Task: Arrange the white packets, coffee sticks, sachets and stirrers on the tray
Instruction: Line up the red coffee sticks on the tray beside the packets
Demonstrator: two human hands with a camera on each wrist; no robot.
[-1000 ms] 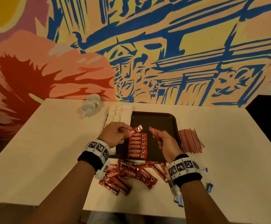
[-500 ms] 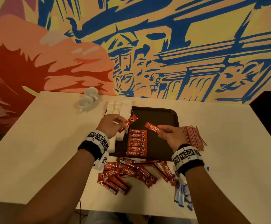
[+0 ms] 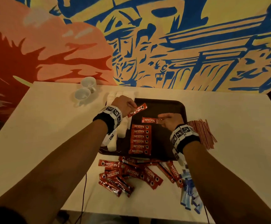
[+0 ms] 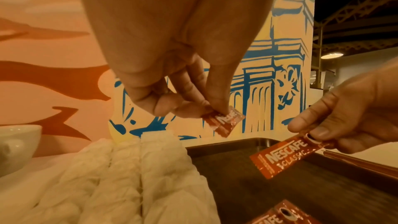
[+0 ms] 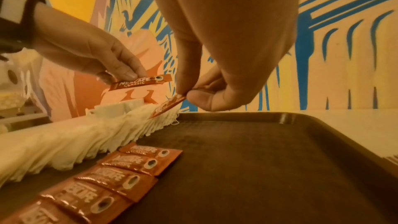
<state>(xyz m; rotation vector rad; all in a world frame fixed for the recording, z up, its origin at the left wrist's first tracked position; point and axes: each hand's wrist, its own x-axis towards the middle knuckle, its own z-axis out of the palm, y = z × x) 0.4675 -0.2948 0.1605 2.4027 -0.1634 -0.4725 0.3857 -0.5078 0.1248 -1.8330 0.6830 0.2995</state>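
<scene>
Each hand pinched one red coffee stick above the dark tray (image 3: 176,110).

The left hand (image 3: 121,103) held its stick (image 3: 137,110) tilted between thumb and fingers (image 4: 215,98); the right hand (image 3: 170,121) pinched a level stick (image 3: 149,120) at 12 o'clock of the row of six sticks (image 3: 140,139) lying flat on the tray. All were glossy red, lettered "NESCAFE CLASSIC" in white. White packets (image 3: 115,139) lined the tray's 9 o'clock edge; loose sticks (image 3: 131,173) lay on the desk (image 3: 50,135) at 6 o'clock.
</scene>
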